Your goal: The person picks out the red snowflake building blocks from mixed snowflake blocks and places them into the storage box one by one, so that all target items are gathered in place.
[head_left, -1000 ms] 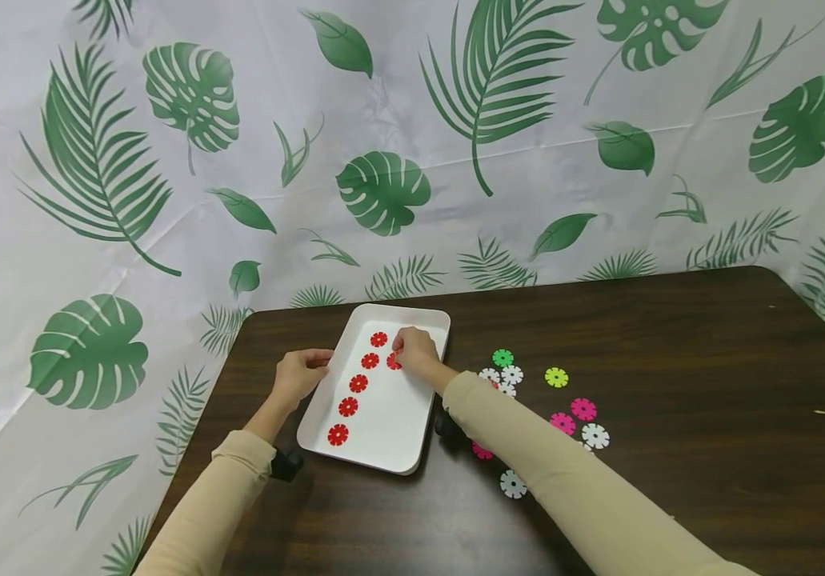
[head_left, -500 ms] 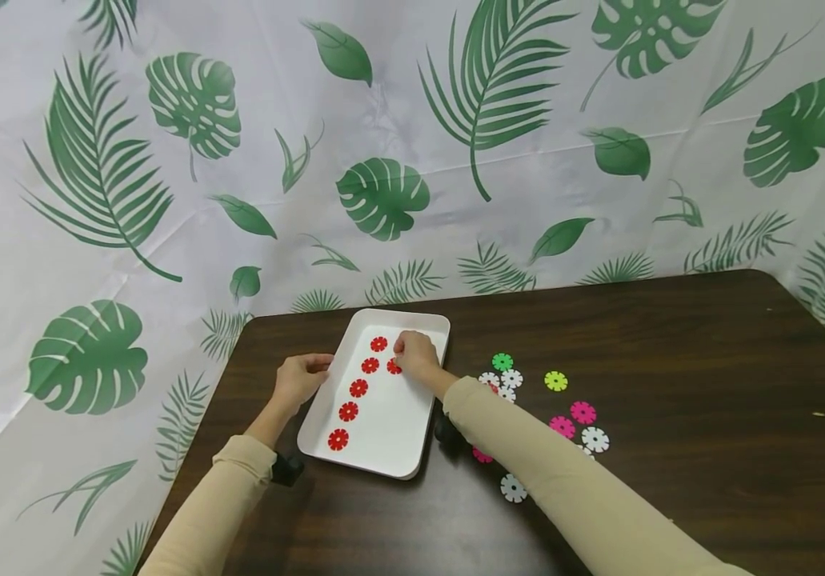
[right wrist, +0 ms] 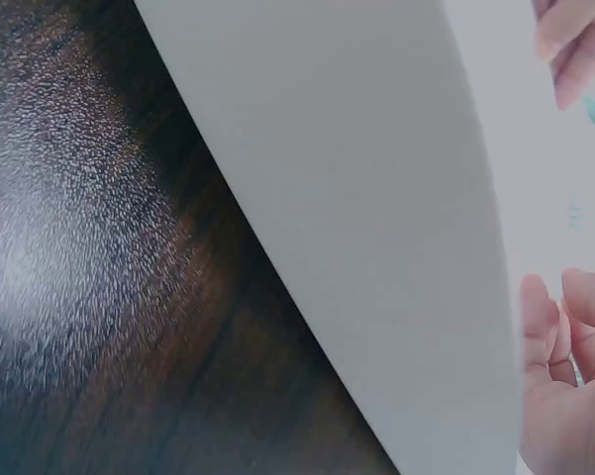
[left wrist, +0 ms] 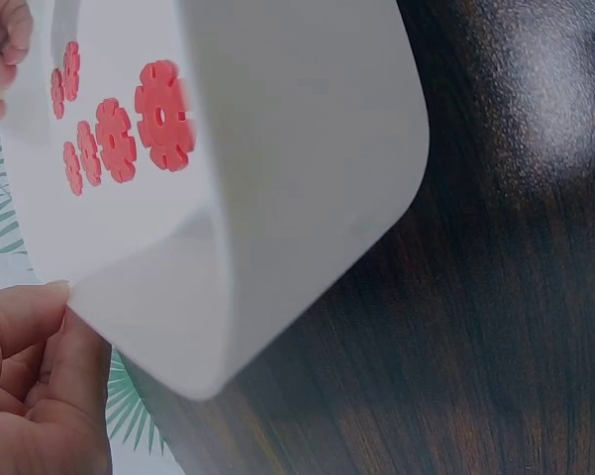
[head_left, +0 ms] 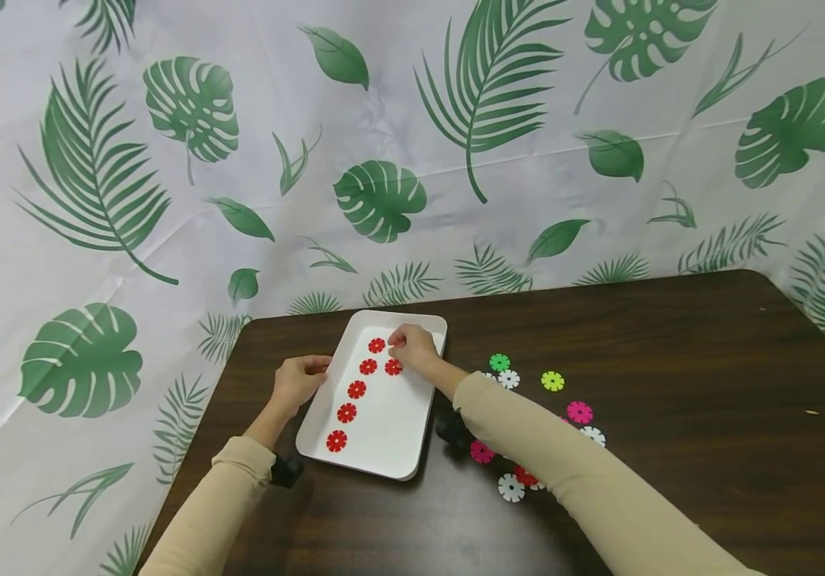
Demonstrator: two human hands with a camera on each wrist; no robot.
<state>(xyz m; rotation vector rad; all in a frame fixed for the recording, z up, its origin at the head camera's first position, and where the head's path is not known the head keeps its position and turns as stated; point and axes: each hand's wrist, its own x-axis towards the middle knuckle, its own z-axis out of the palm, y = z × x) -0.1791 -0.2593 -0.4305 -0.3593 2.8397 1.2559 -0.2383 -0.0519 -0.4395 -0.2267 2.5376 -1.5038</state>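
The white tray (head_left: 383, 432) lies on the table (head_left: 671, 360) near its far left corner, its rim pinched by the left hand (head_left: 297, 380); the right hand (head_left: 414, 348), fingers bent with a narrow gap and nothing visible between, hovers by a red disc (head_left: 394, 367). A low knuckle could nudge that disc; open tray floor lies nearer, within raised walls.

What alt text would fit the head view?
Six red notched discs lie in a white tray; the left hand holds its edge, the right hand is near one disc. Other coloured discs lie on the dark table to the right.
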